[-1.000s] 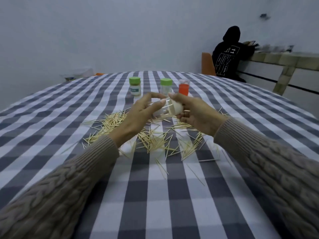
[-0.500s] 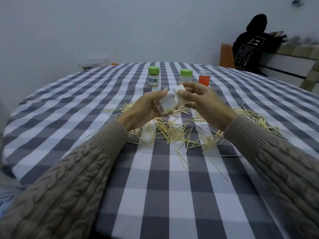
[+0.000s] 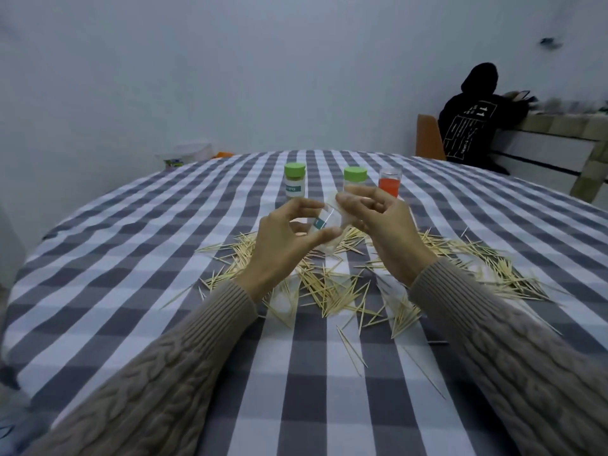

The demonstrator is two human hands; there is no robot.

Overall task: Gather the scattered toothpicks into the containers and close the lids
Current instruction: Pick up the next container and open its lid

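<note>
Both hands have risen slightly — left hand pinches the small clear plastic toothpick container at centre frame, tilted up-right; right hand grips its upper end.

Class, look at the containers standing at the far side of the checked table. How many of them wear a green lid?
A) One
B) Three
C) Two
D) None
C: the left green-lidded container and the second green-lidded container each carry a green lid, while the container with orange contents beside them shows no green lid.
</note>
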